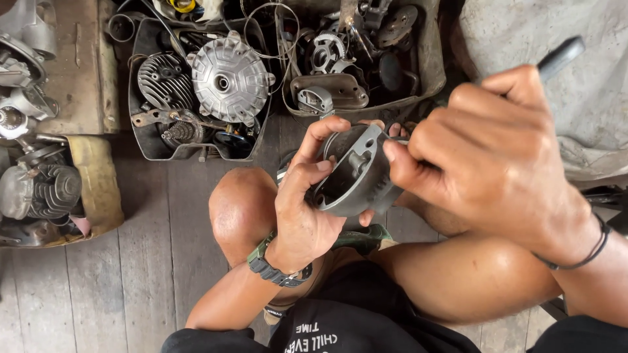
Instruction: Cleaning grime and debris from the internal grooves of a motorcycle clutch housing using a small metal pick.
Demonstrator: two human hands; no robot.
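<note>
— What is held in the left hand [302, 210]?

— A grey metal drum [356, 171], round and hollow, is gripped there. The thumb and fingers are closed around its rim, and it is kept above the bent knees, open side tilted up.

— And the right hand [487, 157]?

— It is closed around a dark-handled tool [561, 57]. The handle is seen sticking out past the knuckles; the working end is hidden at the drum's edge. The thumb is pressed against the drum's rim.

— What is seen around?

— A wooden floor [147, 261] is seen below. Beyond the knees, a black tray [145, 147] with a finned round cover [229, 78] is set beside a second tray [428, 65] filled with metal parts.
</note>
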